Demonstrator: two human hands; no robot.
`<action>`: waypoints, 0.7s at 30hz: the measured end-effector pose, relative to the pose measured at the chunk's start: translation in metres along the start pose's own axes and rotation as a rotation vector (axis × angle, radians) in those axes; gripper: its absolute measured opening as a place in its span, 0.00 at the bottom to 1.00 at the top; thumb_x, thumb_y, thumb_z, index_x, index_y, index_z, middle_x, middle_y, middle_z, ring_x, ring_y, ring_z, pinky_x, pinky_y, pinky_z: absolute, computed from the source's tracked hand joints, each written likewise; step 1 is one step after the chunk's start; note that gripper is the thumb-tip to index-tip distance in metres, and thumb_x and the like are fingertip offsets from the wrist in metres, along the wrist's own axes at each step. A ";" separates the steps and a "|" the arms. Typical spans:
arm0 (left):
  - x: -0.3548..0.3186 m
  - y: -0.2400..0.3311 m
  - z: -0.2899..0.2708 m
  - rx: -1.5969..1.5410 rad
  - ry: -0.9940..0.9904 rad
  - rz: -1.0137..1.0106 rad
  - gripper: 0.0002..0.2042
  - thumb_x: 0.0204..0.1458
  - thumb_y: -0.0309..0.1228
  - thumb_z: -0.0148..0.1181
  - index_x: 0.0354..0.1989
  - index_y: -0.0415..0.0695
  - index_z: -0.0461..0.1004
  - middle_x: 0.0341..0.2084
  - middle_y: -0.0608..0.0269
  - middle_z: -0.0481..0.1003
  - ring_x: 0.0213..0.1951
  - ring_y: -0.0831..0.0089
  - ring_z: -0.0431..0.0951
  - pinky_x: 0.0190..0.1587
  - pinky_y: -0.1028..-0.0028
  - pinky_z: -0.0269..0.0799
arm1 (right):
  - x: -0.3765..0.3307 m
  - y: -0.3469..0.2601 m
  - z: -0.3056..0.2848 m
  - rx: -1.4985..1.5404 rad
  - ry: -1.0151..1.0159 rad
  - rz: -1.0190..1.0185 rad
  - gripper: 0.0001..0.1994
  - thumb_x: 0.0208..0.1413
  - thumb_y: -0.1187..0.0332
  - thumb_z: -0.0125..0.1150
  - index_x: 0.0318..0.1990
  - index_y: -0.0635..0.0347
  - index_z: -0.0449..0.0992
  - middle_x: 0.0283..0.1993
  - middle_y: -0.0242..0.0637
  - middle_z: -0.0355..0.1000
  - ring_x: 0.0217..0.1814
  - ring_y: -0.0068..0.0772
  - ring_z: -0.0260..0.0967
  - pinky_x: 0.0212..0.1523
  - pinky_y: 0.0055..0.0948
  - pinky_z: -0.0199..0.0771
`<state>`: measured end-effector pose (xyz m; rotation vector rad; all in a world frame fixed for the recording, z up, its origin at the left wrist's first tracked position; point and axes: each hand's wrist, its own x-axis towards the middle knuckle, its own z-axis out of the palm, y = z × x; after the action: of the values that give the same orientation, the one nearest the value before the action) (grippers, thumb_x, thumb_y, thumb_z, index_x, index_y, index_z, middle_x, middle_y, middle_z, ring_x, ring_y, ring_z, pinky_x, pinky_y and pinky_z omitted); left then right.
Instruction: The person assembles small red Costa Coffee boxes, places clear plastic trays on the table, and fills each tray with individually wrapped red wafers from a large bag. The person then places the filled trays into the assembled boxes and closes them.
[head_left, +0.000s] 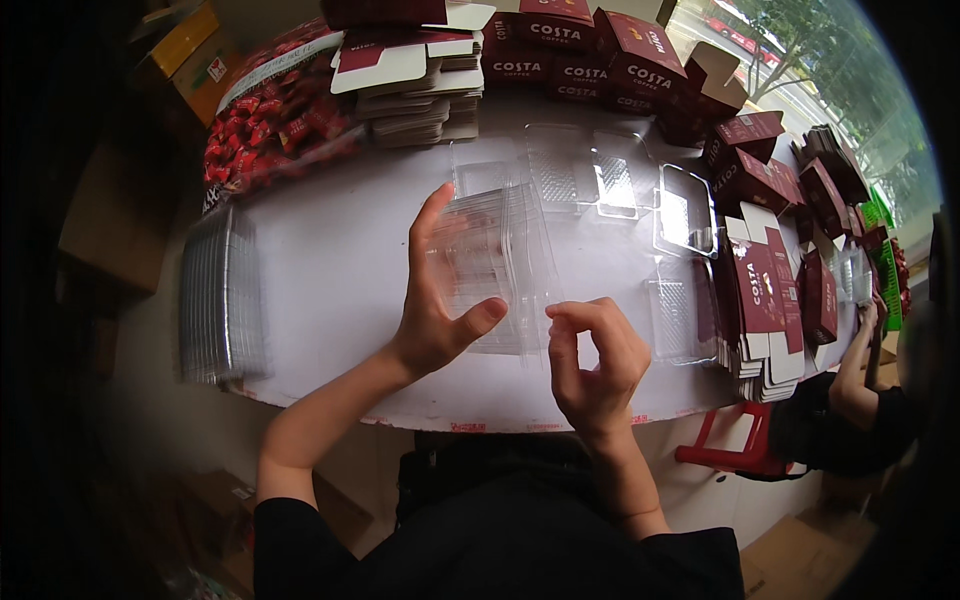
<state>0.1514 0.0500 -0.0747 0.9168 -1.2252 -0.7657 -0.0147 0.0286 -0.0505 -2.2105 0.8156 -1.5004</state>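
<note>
A stack of clear plastic trays is held up over the white table by my left hand, its fingers behind the stack and its thumb across the near face. My right hand is at the stack's right edge, thumb and forefinger pinched together by the rim of the outermost tray. Whether that rim lies between the fingertips is hard to make out. Beyond my hands, several single clear trays lie spread on the table, in a curve from the back middle to the right.
At the left edge stands a long row of nested clear trays. A bag of red-wrapped pieces and flat carton stacks are at the back left. Maroon boxes line the back and right. Another person sits at the right by a red stool.
</note>
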 end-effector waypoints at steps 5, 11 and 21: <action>0.014 0.006 -0.018 -0.131 0.164 -0.037 0.46 0.44 0.49 0.61 0.64 0.47 0.37 0.49 0.51 0.59 0.47 0.61 0.70 0.43 0.63 0.73 | 0.013 0.013 -0.042 -0.223 0.310 -0.011 0.10 0.38 0.87 0.51 0.29 0.65 0.71 0.22 0.36 0.66 0.19 0.24 0.61 0.22 0.21 0.61; 0.013 0.009 -0.017 -0.159 0.173 -0.036 0.47 0.43 0.53 0.61 0.65 0.48 0.36 0.49 0.51 0.59 0.47 0.61 0.70 0.43 0.63 0.73 | 0.003 0.011 -0.054 -0.604 -0.207 -0.003 0.07 0.38 0.76 0.61 0.25 0.57 0.69 0.19 0.32 0.62 0.18 0.31 0.59 0.22 0.27 0.58; 0.008 0.003 -0.008 -0.133 -0.012 -0.188 0.51 0.39 0.58 0.61 0.66 0.51 0.35 0.48 0.49 0.59 0.48 0.58 0.69 0.44 0.61 0.73 | 0.006 0.007 -0.055 -0.368 -0.050 0.111 0.08 0.42 0.81 0.61 0.28 0.61 0.69 0.21 0.32 0.65 0.17 0.24 0.61 0.17 0.22 0.60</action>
<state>0.1607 0.0453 -0.0691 0.9267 -1.0944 -0.9914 -0.0660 0.0214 -0.0292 -2.3966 1.2612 -1.3213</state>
